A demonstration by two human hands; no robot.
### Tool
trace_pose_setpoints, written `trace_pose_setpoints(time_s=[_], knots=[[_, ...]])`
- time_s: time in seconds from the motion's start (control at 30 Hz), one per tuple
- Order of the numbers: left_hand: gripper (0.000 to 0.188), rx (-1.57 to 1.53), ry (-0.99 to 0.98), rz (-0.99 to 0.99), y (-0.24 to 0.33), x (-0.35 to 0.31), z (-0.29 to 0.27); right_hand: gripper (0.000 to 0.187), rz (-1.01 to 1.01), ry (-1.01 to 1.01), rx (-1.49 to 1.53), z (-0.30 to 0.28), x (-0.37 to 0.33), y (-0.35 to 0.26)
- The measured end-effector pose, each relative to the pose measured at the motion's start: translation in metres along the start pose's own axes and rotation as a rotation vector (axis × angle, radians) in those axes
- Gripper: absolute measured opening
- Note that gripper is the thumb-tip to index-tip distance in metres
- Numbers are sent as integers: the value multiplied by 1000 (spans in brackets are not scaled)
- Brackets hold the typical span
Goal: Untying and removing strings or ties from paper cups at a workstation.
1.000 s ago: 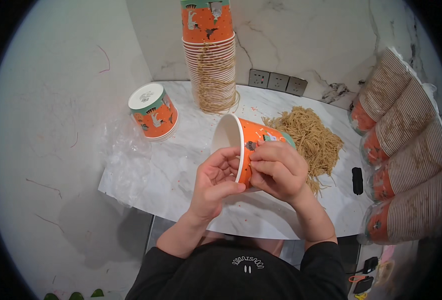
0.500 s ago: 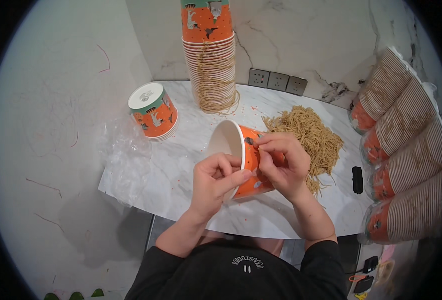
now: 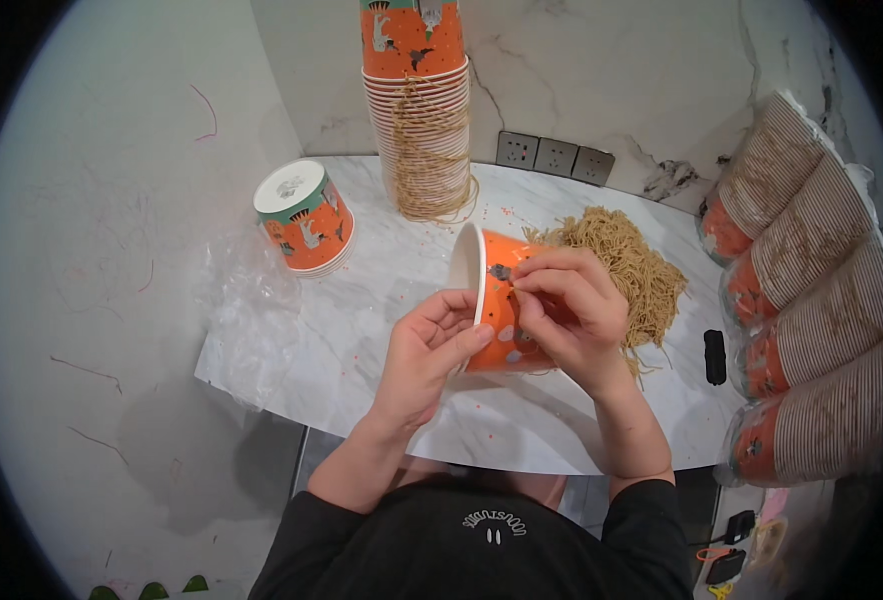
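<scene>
Tilted on its side above the table is an orange paper bucket (image 3: 502,345) printed with grey figures, its white-rimmed mouth facing left. My left hand (image 3: 427,350) grips it by the rim, fingers inside the mouth and thumb on the outer wall. At the bucket's printed side my right hand (image 3: 577,310) makes a pinch with thumb and forefinger. What lies in that pinch is too small to make out. Just beyond the right hand is a loose heap of tan cord (image 3: 632,270).
A tall bucket stack (image 3: 417,150) draped with tan cord stands at the back. Upturned buckets (image 3: 307,225) and clear plastic film (image 3: 252,320) are at left. Bagged bucket stacks (image 3: 812,300) lie along the right, near a small black object (image 3: 715,357). Wall sockets (image 3: 556,158) sit behind.
The bucket has turned so that its mouth shows narrower and more of its printed side faces me. Both hands have shifted slightly and keep their places on it.
</scene>
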State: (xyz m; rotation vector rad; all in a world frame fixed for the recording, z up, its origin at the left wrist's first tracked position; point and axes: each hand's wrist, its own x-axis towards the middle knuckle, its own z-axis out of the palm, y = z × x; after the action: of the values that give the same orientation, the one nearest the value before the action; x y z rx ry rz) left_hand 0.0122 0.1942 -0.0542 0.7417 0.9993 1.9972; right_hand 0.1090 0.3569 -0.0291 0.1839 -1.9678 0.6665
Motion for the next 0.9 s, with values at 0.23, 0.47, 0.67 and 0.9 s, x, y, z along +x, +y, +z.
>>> trace_pose_setpoints(time_s=[0.23, 0.47, 0.67, 0.9], knots=[[34, -72, -33, -24, -7, 1, -11, 17, 2, -4, 14, 7, -2, -1], [9, 15, 22, 151, -13, -1, -13, 21, -64, -16, -70, 8, -4, -1], [9, -28, 73, 208, -24, 0, -19, 23, -57, -1, -87, 13, -9, -1], [19, -245, 158, 57, -12, 2, -2, 25, -119, 84, -115, 21, -13, -5]])
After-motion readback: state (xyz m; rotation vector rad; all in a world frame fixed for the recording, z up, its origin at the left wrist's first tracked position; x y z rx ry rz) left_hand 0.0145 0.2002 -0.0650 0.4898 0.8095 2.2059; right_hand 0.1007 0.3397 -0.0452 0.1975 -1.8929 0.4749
